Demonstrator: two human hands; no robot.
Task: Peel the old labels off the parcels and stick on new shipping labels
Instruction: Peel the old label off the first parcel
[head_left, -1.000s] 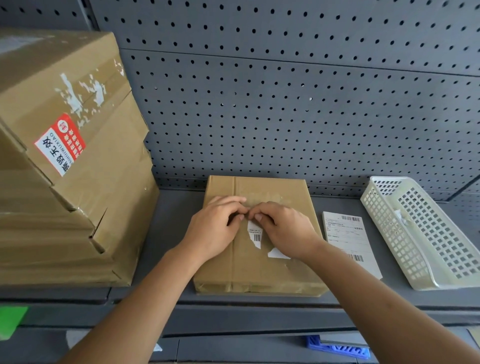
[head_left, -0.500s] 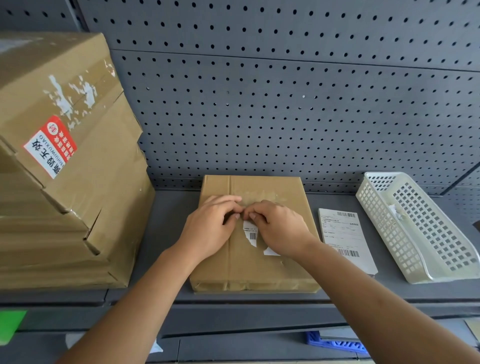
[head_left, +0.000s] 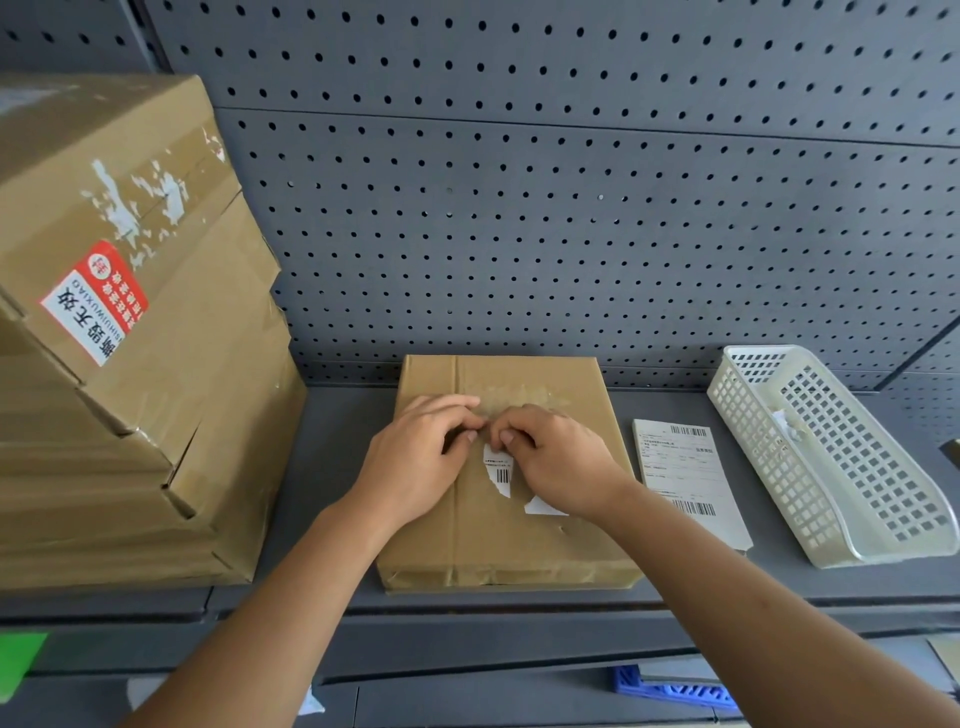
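Grey pegboard (head_left: 571, 234) backs a grey shelf (head_left: 332, 467) bearing stacked cartons (head_left: 130, 364) at left, a flat parcel (head_left: 509, 530) in the middle, a white basket (head_left: 831, 457) at right. Between parcel and basket lies a new label (head_left: 685, 483). Left hand (head_left: 415, 462) and right hand (head_left: 561, 462), fingers curled, meet on the parcel, pinching its torn old label (head_left: 500, 474).

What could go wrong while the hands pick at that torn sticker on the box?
1. The old label is already ragged, so it may tear into more bits and leave white scraps on the parcel.
2. Pulling hard might rip the cardboard's brown surface.
3. The new shipping label lies loose beside the right hand; an arm could knock it away.
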